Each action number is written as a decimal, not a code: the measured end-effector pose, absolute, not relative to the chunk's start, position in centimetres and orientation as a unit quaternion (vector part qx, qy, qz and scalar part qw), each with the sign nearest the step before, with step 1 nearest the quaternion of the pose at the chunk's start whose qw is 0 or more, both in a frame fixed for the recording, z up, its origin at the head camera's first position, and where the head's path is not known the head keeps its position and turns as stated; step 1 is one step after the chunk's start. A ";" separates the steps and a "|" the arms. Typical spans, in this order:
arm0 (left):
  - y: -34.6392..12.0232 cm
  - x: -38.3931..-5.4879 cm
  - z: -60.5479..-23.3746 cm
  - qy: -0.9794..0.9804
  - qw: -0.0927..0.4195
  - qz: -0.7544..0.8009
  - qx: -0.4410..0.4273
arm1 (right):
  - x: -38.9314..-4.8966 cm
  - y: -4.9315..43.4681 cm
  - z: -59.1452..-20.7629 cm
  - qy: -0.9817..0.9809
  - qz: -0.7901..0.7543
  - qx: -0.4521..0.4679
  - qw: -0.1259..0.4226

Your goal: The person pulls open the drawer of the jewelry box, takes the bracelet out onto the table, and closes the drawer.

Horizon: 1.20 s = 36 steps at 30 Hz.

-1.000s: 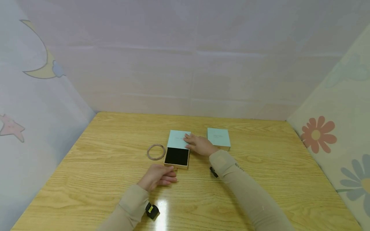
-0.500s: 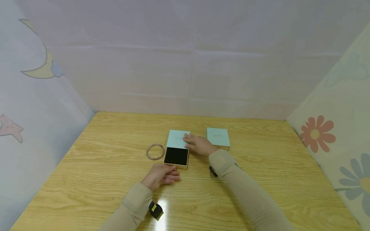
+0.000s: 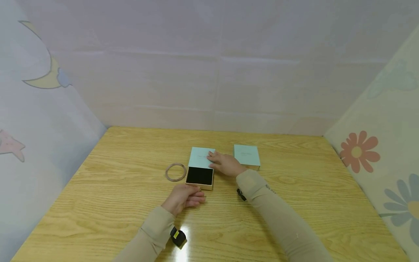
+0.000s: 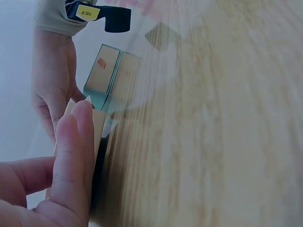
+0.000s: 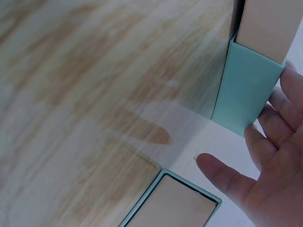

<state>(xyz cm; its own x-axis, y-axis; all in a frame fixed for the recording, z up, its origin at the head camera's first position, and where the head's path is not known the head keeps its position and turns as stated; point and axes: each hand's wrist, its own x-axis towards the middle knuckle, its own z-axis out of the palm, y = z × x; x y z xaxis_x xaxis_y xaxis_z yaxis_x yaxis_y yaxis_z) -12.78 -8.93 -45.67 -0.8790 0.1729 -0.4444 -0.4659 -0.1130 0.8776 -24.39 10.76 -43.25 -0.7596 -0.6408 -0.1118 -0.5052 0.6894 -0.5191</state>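
A jewellery drawer box lies mid-table, its pale-blue sleeve (image 3: 198,157) at the back and its black-lined drawer (image 3: 199,176) partly out towards me. At the drawer's front, my left hand (image 3: 183,197) pinches the small pull tab between thumb and forefinger; the fingertips mostly hide the tab. My right hand (image 3: 226,164) rests its fingers on the sleeve's right side. In the right wrist view, the thumb (image 5: 222,174) stands apart from the sleeve (image 5: 248,85). A thin brownish bangle (image 3: 175,180) lies flat just left of the box.
A second pale-blue box (image 3: 247,155) sits closed to the right, behind my right wrist. The wooden table (image 3: 108,203) reaches a pale curtain (image 3: 216,72) at the back, and printed curtains stand at both sides.
The drawer has slid slightly back into its sleeve. My left hand has moved a little forward and to the right with it. The right hand, the bangle and the second box have stayed put.
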 end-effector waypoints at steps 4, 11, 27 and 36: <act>-8.9 -12.8 -45.6 0.628 0.215 0.738 -0.121 | -24.2 10.7 -43.1 0.907 -0.242 -0.310 0.148; -8.6 -12.9 -45.5 0.632 0.207 0.736 -0.129 | -24.2 10.8 -43.1 0.910 -0.236 -0.311 0.139; -7.9 -13.2 -45.7 0.634 0.172 0.737 -0.159 | -23.8 10.7 -42.9 0.909 -0.244 -0.307 0.145; -8.0 -13.3 -45.5 0.630 0.173 0.740 -0.160 | -23.6 10.6 -42.7 0.910 -0.243 -0.303 0.149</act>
<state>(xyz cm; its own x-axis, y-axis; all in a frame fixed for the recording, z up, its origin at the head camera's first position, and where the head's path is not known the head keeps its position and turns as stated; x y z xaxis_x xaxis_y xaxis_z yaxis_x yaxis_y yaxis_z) -13.32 -8.04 -45.45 -0.8890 0.0553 -0.4545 -0.4575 -0.1448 0.8773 -23.55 10.61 -42.67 -0.7724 -0.6228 -0.1243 -0.4779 0.6989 -0.5320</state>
